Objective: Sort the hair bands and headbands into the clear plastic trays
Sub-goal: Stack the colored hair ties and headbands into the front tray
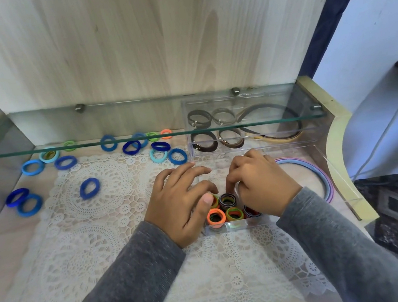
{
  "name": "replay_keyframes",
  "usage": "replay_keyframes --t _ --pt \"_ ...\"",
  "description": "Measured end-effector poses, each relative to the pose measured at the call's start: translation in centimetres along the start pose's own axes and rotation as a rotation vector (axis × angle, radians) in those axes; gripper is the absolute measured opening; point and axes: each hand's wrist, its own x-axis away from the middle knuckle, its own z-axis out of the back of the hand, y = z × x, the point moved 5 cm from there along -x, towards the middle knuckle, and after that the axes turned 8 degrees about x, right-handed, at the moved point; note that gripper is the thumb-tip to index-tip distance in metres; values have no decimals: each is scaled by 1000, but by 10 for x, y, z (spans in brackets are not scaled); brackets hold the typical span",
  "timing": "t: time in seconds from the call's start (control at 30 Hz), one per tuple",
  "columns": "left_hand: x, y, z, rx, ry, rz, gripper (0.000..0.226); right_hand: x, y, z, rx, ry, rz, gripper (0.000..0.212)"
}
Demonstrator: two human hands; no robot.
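A small clear tray (236, 225) near the table's middle holds several stacked hair bands (216, 217) in orange, green, red and dark colours. My left hand (182, 201) rests at the tray's left edge, thumb and fingertips touching a green and orange band. My right hand (261, 183) hovers over the tray's right part, fingers curled down onto the bands; what they pinch is hidden. Loose blue hair bands (89, 188) lie scattered on the lace mat to the left. A pastel headband (320, 174) lies in a long clear tray on the right.
A glass shelf (139, 136) spans the back at low height. Behind it a clear tray (253, 144) holds dark bands and thin headbands. More blue, green and orange bands (131, 147) lie under the shelf. The table's edge (339, 156) curves at the right.
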Motion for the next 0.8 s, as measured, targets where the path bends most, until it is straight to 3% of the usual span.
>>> replay_keyframes --t 0.8 --pt "0 -1 1 -34 44 19 62 4 -6 3 94 26 13 33"
